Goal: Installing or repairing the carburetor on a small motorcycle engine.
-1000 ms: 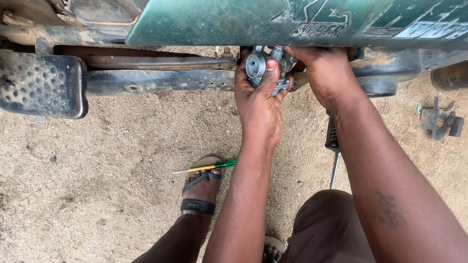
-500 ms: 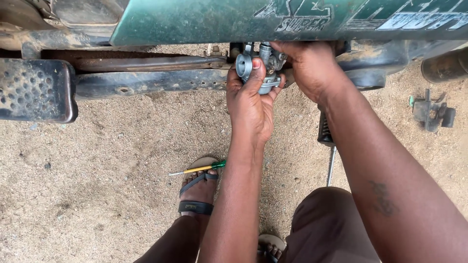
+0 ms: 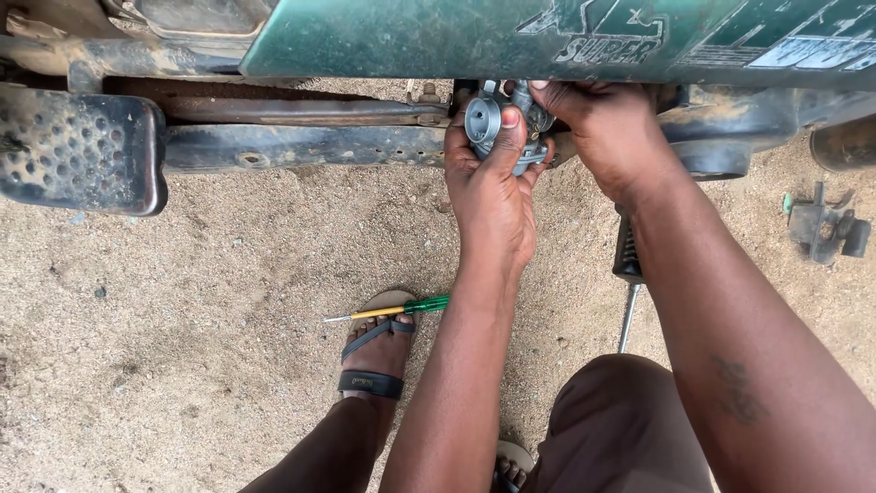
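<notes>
Head view: carburetor (image 3: 497, 123) — grey metal.

A white and silver decal (image 3: 693, 36) with angular lettering runs along the green panel (image 3: 383, 41) at the top, right of centre.

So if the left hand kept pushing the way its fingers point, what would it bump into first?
The left hand points up at the grey metal engine part it already grips; just beyond is probably the green body panel, though depth is unclear.
</notes>
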